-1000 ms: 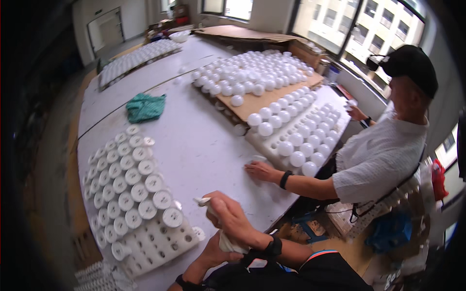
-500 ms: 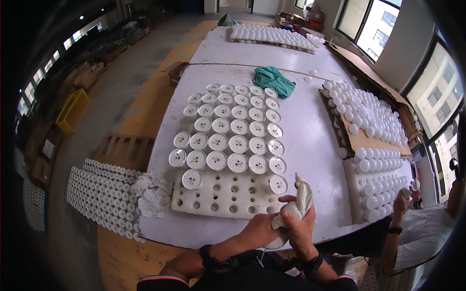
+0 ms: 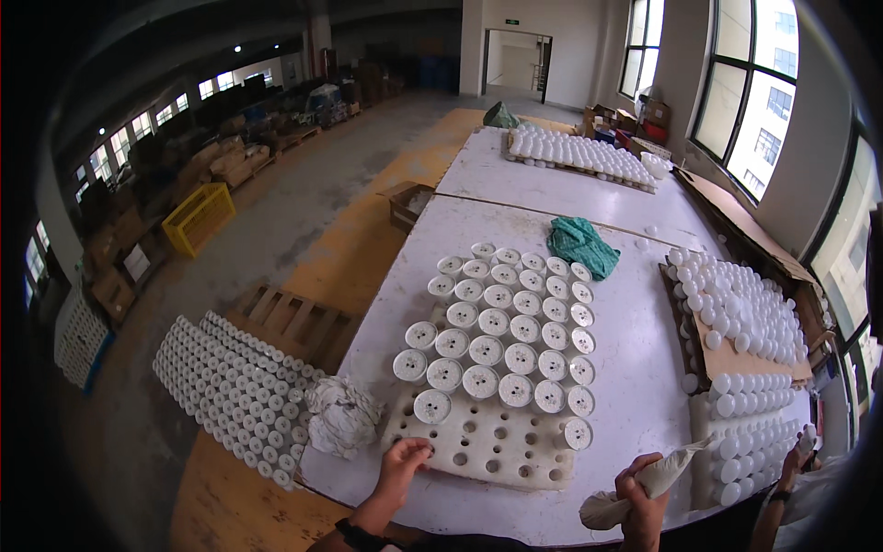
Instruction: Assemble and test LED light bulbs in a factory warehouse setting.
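Observation:
My right hand [image 3: 644,497] is closed round a pale cream cloth [image 3: 669,471], bunched up, with loose ends sticking out on both sides; whether anything is wrapped inside is hidden. Over the near left corner of a white foam tray [image 3: 448,448] with rows of holes, my left hand [image 3: 403,463] has thumb and fingers pinched together. What is in that pinch, if anything, is too small to make out. Rows of round white cups [image 3: 480,380] with pale speckled tops and dark spots in them fill the tray's farther part. One cup [image 3: 578,433] sits apart at its right edge.
A crumpled white cloth [image 3: 342,416] lies left of the tray, beside stacked white round pieces [image 3: 235,396]. Beyond the cups is a green cloth [image 3: 584,248]. White bulb-shaped covers [image 3: 736,308] crowd the right side, where a co-worker's hand [image 3: 793,466] holds one.
My left hand has let go of the cream cloth and moved left to the foam tray. My right hand has shifted right, still holding the cloth. The view has tilted up and turned left.

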`<action>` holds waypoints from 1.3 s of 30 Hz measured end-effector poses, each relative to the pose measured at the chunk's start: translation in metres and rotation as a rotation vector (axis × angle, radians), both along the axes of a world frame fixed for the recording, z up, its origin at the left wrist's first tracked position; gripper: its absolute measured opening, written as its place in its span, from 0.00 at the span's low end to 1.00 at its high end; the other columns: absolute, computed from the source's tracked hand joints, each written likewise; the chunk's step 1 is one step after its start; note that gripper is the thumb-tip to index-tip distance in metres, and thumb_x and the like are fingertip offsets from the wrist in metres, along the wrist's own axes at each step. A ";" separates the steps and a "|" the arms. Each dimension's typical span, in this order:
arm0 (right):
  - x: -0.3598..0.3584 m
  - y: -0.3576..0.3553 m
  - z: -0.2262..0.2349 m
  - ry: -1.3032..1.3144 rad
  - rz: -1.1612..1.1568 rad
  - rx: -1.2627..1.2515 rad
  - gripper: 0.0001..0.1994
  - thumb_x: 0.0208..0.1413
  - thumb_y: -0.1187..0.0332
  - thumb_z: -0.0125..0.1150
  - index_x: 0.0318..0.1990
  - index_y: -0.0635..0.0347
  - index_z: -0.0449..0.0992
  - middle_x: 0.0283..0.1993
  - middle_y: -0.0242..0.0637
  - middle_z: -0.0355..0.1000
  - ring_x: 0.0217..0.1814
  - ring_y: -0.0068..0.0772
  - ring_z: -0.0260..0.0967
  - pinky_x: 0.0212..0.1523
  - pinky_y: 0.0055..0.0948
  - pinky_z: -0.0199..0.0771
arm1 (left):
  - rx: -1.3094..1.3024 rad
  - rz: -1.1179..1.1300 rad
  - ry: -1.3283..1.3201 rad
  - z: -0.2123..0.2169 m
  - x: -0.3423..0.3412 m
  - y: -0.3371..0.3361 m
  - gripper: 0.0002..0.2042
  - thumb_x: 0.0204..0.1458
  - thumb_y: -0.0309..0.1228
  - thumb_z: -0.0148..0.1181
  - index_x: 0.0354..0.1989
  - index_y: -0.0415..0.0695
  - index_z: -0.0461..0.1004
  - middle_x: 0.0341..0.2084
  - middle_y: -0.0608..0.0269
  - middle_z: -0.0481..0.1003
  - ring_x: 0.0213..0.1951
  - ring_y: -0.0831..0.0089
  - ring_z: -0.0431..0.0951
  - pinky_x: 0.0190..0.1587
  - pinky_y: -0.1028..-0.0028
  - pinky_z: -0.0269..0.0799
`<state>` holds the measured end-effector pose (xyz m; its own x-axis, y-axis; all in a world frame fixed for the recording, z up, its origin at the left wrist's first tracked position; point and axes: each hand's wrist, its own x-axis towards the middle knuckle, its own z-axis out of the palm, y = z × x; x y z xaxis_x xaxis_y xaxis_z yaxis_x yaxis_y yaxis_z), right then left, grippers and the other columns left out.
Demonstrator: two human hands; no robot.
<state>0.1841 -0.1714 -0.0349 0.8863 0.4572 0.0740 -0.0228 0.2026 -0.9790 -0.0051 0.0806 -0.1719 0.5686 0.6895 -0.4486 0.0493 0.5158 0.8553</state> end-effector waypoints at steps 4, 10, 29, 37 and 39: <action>-0.004 -0.003 0.003 0.004 -0.138 0.064 0.22 0.41 0.65 0.63 0.40 0.63 0.59 0.19 0.30 0.59 0.14 0.18 0.54 0.14 0.15 0.51 | 0.165 0.148 -0.029 -0.018 0.002 0.011 0.20 0.43 0.23 0.58 0.47 0.37 0.64 0.44 0.59 0.67 0.31 0.76 0.72 0.32 0.78 0.68; -0.007 -0.020 0.013 -0.042 -0.033 0.103 0.31 0.41 0.52 0.64 0.44 0.65 0.59 0.15 0.27 0.55 0.11 0.15 0.50 0.10 0.16 0.47 | 0.324 0.102 -0.060 -0.014 0.038 0.020 0.28 0.39 0.23 0.61 0.51 0.38 0.58 0.44 0.59 0.66 0.30 0.77 0.72 0.27 0.78 0.69; 0.026 -0.125 0.011 -0.011 -0.162 -0.194 0.22 0.45 0.63 0.63 0.47 0.60 0.68 0.39 0.31 0.68 0.39 0.19 0.64 0.39 0.20 0.66 | 0.293 -0.251 -0.219 0.019 0.071 -0.038 0.25 0.51 0.51 0.46 0.48 0.42 0.63 0.38 0.56 0.67 0.37 0.68 0.66 0.35 0.71 0.63; 0.047 -0.165 0.000 0.278 -0.113 0.241 0.19 0.52 0.56 0.52 0.46 0.60 0.65 0.21 0.26 0.56 0.18 0.13 0.50 0.16 0.15 0.50 | -0.468 -0.406 -0.208 0.040 0.129 -0.091 0.26 0.51 0.58 0.38 0.35 0.44 0.66 0.15 0.64 0.65 0.10 0.73 0.55 0.10 0.75 0.51; 0.055 -0.173 -0.007 0.444 -0.058 0.463 0.22 0.52 0.54 0.51 0.49 0.60 0.61 0.20 0.27 0.55 0.19 0.14 0.51 0.15 0.15 0.50 | -0.517 -0.460 -0.182 0.039 0.138 -0.097 0.26 0.50 0.58 0.38 0.33 0.44 0.65 0.15 0.64 0.64 0.10 0.73 0.56 0.10 0.75 0.51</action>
